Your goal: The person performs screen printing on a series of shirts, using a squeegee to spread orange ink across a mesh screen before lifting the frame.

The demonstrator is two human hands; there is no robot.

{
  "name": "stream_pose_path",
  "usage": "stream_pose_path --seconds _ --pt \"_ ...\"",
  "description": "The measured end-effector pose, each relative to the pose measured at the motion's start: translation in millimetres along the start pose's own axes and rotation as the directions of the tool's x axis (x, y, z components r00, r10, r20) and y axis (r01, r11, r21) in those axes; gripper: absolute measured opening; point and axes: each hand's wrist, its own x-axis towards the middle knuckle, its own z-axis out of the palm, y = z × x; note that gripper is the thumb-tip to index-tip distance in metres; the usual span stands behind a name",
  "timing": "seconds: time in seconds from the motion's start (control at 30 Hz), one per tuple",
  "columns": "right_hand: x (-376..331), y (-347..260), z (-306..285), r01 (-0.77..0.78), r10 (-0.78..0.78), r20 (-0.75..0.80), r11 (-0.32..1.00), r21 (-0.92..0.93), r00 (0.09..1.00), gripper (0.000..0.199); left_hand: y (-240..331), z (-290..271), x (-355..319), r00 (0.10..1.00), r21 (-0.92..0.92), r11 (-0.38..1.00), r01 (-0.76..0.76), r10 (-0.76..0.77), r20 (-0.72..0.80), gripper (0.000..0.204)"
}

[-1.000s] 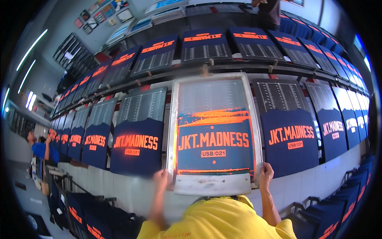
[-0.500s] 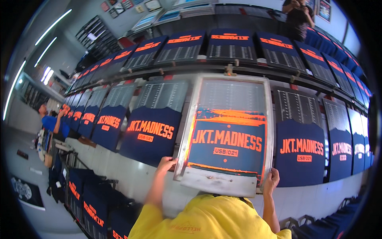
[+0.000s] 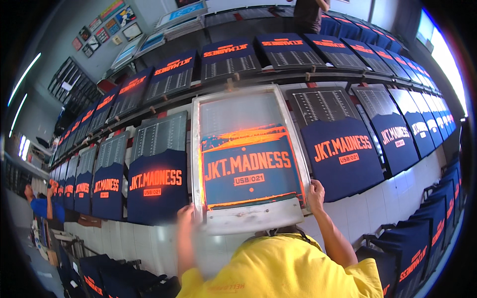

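Note:
A silver-framed printing screen (image 3: 195, 149) lies before me over one of the navy shirts on the boards. Bright orange ink (image 3: 243, 136) streaks its mesh, and blocky orange lettering shows through. A pale, wide squeegee (image 3: 253, 218) rests across its near end. My left hand (image 3: 186, 217), smeared by motion, is closed at the frame's near left corner. At the near right edge, my right hand (image 3: 316, 195) has its fingers curled on the frame. What lies under the mesh is partly hidden.
Navy shirts with orange lettering lie on boards to the left (image 3: 156, 184) and right (image 3: 343, 154); farther right the lettering looks white. A second row of boards (image 3: 228, 64) runs behind a rail. More shirts (image 3: 422, 243) hang low at right. Co-workers stand at far left (image 3: 49, 208) and top (image 3: 309, 17).
My view has swung right, so the screen and the boards now sit farther left in the picture. Both hands stay by the frame's near corners; the left has become blurred.

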Motion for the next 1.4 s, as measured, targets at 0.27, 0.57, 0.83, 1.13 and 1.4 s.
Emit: stream_pose_path --seconds 0.27,0.57,0.83,1.13,1.4 --pt "13 -1 -44 -0.031 0.018 0.067 0.981 0.189 0.998 0.023 20 44 -49 0.963 -0.040 0.978 -0.206 0.195 -0.186 0.027" --pt "122 59 -190 0.060 -0.070 0.036 0.971 0.233 0.997 0.026 17 219 -139 0.948 -0.004 0.985 -0.173 0.165 -0.272 0.024" --pt "210 138 -346 0.055 -0.057 0.002 0.982 0.179 0.998 0.025 -34 398 -184 0.926 0.011 0.940 -0.341 0.338 -0.169 0.030" --pt "245 190 -389 0.005 -0.004 -0.007 0.989 0.145 1.000 0.026 -54 454 -201 0.913 0.235 0.910 -0.341 0.380 -0.149 0.035" --pt "259 183 -373 -0.027 0.023 0.030 0.986 0.165 0.999 0.025 -70 460 -178 0.885 0.158 0.916 -0.369 0.398 -0.243 0.031"
